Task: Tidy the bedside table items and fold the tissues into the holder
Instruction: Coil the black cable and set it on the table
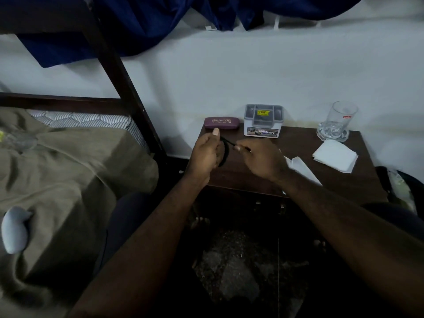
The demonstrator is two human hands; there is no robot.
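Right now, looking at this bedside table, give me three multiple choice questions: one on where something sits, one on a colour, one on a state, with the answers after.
1. Where does the drinking glass stand on the bedside table?
A. Back right corner
B. Front left corner
C. Between the case and the box

2. What colour is the glasses case?
A. Green
B. Maroon
C. White

3. What is happening with the black cord?
A. It lies loose on the table
B. It hangs from the bed frame
C. Both hands hold it

Answers:
1 A, the glass is at the far right, behind the folded tissues.
2 B, the case left of the grey organiser box is maroon with pale lettering.
3 C, the left hand grips its coil while the right hand pinches its free end.
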